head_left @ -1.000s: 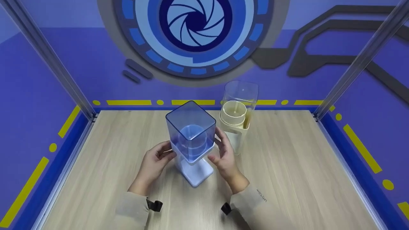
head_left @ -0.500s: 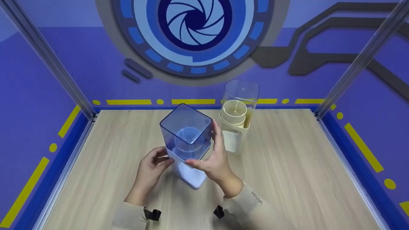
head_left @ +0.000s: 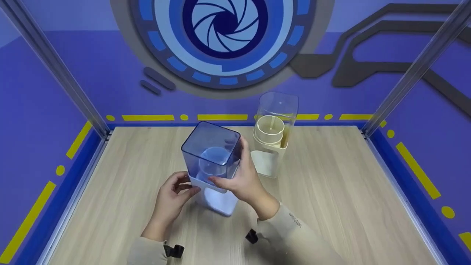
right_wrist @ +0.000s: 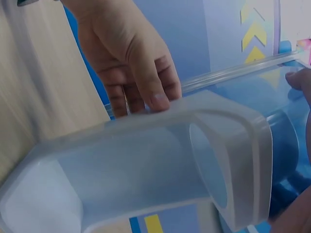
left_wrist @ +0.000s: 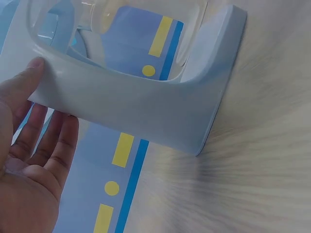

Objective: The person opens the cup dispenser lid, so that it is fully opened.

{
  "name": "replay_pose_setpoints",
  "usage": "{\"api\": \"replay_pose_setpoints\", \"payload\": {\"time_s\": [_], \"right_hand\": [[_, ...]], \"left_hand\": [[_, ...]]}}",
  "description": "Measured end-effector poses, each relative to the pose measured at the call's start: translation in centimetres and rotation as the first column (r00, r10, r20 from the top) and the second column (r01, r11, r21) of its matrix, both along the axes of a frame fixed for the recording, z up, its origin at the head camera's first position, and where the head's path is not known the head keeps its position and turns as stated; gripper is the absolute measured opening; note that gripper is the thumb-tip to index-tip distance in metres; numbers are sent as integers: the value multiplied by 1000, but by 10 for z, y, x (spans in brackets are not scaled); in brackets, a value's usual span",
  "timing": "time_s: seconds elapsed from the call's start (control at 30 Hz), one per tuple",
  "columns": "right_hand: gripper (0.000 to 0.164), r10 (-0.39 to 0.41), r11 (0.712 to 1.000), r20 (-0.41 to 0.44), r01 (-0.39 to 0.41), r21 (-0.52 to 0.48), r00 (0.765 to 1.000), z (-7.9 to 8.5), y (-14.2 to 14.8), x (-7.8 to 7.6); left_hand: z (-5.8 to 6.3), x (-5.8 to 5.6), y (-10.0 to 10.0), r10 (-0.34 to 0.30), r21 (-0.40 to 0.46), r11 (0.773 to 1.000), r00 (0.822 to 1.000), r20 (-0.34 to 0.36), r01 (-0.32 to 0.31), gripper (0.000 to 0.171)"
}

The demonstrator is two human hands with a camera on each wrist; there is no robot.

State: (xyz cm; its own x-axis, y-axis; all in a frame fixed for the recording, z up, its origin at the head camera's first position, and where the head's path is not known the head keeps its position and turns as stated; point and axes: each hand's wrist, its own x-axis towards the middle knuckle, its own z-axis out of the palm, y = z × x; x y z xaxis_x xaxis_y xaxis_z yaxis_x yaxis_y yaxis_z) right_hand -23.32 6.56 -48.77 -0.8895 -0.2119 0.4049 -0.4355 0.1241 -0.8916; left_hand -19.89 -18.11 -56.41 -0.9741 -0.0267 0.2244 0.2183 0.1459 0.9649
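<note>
Between both hands is a dispenser with a translucent blue square container [head_left: 211,141] on a white stand [head_left: 222,201]. A round blue cup-like part shows inside the container. My left hand [head_left: 170,202] pinches the stand's upper left edge; in the left wrist view its thumb lies on the white face [left_wrist: 131,104] with the fingers behind. My right hand [head_left: 247,182] grips the blue container, thumb across the front and fingers on the right side. In the right wrist view the stand's hollow inside [right_wrist: 126,155] faces the camera. I cannot tell whether the stand touches the table.
A similar dispenser [head_left: 273,145], cream with a clear container, stands behind to the right on the wooden table [head_left: 331,191]. Metal posts [head_left: 73,81] and blue-purple panels with yellow marks border the table's back and sides.
The blue-and-white dispenser has turned counterclockwise and shifted slightly left and nearer. My right hand has moved left with it, its thumb now across the container's front. The left hand moved slightly nearer.
</note>
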Motion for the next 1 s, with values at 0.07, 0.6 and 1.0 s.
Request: {"api": "replay_pose_setpoints", "payload": {"time_s": [0.07,0.6,1.0], "right_hand": [[130,40,999,17,-40,-9,999,0,2,-7],[143,262,965,49,-260,-47,964,-1,12,-56],[145,243,969,28,-242,-44,970,-3,10,-59]], "left_hand": [[-1,0,0,6,-6,1000,1000,-4,-6,44],[6,-14,-2,-91,-35,995,989,116,96,86],[21,-55,1,-255,-28,966,965,55,256,121]]}}
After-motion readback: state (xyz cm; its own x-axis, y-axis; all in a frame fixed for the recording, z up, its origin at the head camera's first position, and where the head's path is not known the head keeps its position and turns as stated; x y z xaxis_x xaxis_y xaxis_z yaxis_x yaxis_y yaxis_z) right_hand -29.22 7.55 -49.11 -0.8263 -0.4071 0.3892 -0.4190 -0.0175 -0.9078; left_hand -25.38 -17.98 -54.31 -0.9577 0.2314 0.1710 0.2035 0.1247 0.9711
